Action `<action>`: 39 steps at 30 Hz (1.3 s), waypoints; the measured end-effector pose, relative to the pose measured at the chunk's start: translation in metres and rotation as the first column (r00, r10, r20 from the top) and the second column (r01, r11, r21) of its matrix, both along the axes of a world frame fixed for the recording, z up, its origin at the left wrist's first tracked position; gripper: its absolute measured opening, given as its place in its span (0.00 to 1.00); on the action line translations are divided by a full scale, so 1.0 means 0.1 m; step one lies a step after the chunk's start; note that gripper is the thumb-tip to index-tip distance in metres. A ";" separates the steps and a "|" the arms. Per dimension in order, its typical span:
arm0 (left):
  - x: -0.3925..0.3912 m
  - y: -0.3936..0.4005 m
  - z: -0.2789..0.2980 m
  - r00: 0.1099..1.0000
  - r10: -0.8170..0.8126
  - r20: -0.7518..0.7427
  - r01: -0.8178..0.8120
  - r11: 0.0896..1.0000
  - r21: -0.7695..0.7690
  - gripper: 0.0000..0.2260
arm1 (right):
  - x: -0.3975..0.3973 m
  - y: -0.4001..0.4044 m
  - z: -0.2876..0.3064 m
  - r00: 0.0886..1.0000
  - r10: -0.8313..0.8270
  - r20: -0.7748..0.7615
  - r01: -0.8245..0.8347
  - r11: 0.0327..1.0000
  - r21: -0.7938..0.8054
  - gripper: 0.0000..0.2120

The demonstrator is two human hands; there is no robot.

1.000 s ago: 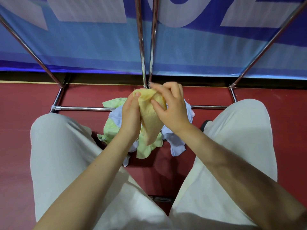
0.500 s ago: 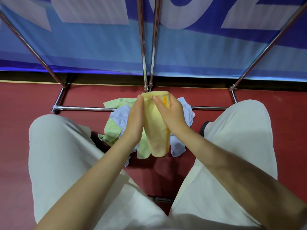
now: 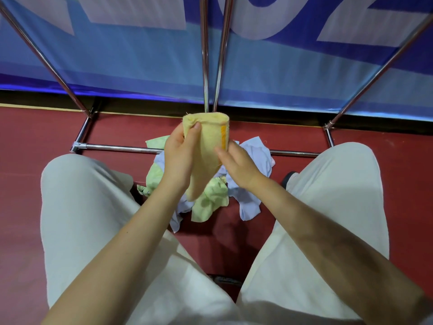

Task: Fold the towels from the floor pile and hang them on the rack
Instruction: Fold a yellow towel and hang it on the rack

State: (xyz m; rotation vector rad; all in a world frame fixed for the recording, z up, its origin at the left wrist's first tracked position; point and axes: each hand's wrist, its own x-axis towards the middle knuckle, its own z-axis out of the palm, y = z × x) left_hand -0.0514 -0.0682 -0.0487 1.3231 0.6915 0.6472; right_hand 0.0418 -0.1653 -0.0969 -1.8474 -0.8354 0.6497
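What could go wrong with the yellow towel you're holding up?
The left hand grips the folded yellow towel only near its top, and the right hand just touches its side, so the fold might fall open. If it slips, it would likely land back on the green and blue towels on the floor.

blue banner (image 3: 140,62) behind; red floor (image 3: 21,184); dark shoe (image 3: 289,178).

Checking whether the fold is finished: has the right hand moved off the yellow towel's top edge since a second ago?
Yes. The right hand has dropped from the yellow towel's top, level with the rack's floor bar.
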 end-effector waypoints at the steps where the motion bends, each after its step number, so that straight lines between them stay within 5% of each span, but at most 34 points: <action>1: -0.01 0.01 0.02 1.000 0.005 0.014 -0.005 1.000 -0.004 0.07 | 0.03 0.02 -0.07 0.996 0.062 0.067 -0.057 0.996 -0.063 0.22; 10: -0.07 0.21 0.09 0.997 0.035 0.065 -0.025 0.988 -0.154 0.09 | -0.08 0.18 -0.39 0.985 0.111 -0.128 -0.143 0.950 -0.278 0.12; 20: -0.12 0.69 0.02 0.959 0.281 0.037 -0.269 0.944 -0.192 0.10 | -0.17 0.38 -0.42 0.900 -0.076 -0.430 0.013 0.989 -0.147 0.07; 26: -0.15 0.89 -0.09 0.923 0.383 0.043 -0.347 0.875 -0.336 0.09 | -0.13 0.31 -0.28 0.909 -0.124 -0.399 0.097 0.991 -0.087 0.04; 29: -0.21 0.90 -0.13 0.919 0.392 0.039 -0.349 0.857 -0.380 0.08 | -0.12 0.24 -0.21 0.943 -0.137 -0.304 0.134 0.991 -0.031 0.13; 32: -0.31 0.96 -0.14 0.900 0.435 0.020 -0.396 0.838 -0.375 0.07 | -0.09 0.19 -0.08 0.980 -0.105 -0.171 0.112 0.993 0.036 0.19; 39: -0.31 1.19 0.25 0.919 0.374 0.121 -0.327 0.899 -0.291 0.07 | 0.27 0.35 0.65 0.997 0.025 -0.076 -0.025 1.000 0.004 0.12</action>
